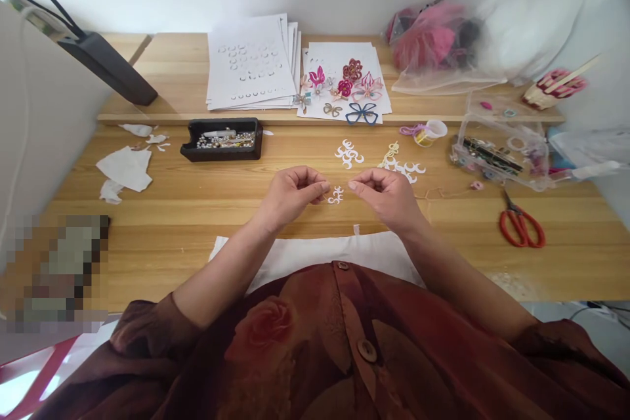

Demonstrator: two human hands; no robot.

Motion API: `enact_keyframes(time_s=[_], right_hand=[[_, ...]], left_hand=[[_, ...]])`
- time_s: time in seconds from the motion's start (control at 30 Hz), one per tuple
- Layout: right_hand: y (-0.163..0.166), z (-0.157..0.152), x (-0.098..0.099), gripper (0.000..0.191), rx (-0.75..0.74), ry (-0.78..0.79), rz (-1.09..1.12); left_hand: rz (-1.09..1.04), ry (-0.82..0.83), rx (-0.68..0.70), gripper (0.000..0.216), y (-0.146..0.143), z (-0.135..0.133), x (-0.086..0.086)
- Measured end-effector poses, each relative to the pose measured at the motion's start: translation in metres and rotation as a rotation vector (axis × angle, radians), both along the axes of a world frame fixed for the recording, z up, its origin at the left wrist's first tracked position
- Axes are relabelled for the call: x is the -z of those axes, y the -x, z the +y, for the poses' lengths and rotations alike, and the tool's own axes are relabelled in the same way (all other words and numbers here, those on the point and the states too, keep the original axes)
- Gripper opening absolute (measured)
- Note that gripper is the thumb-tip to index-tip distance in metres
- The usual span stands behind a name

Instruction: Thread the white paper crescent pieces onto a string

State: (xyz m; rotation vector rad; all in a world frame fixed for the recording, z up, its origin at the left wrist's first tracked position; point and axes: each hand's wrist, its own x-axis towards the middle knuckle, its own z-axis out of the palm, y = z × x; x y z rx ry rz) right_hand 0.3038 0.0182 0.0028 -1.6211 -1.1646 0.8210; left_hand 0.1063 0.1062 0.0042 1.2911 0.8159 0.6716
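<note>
My left hand point(290, 195) and my right hand point(386, 197) hover over the wooden desk point(197, 256), fingertips pinched and pointing at each other. Nothing shows between the fingers of either hand, though a very thin item could be hidden. Just between them, a small white curled paper motif point(336, 195) lies on the desk. Further ahead are a larger white scrolled paper cluster point(349, 155) and a cream and white one point(401, 166). Neither hand touches these pieces.
Behind stand a black tray of beads point(221, 139) and a shelf holding paper flower designs point(344, 82) and stacked sheets point(251, 62). To the right are red-handled scissors point(522, 228) and a clear plastic box point(499, 151). White paper scraps point(125, 168) lie at the left.
</note>
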Motion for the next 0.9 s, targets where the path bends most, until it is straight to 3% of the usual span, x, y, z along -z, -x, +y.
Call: enact_keyframes(time_s=[0.17,0.33,0.57,0.9], right_hand=[[-0.004,0.001,0.014,0.021,0.022,-0.044,-0.033],[0.000,-0.004,0.011,0.020,0.026,-0.020,-0.027],[0.004,-0.007,0.010,0.017,0.059,-0.057,-0.044],[0.003,-0.009,0.011,0.016,0.118,-0.112,-0.028]], left_hand=[[-0.004,-0.044,-0.156,0.023,0.001,0.005,0.015],[-0.102,-0.079,-0.278,0.022,0.001,0.006,0.019],[-0.159,-0.076,-0.153,0.024,-0.001,-0.001,0.015],[-0.102,0.009,-0.312,0.035,0.004,0.009,0.018]])
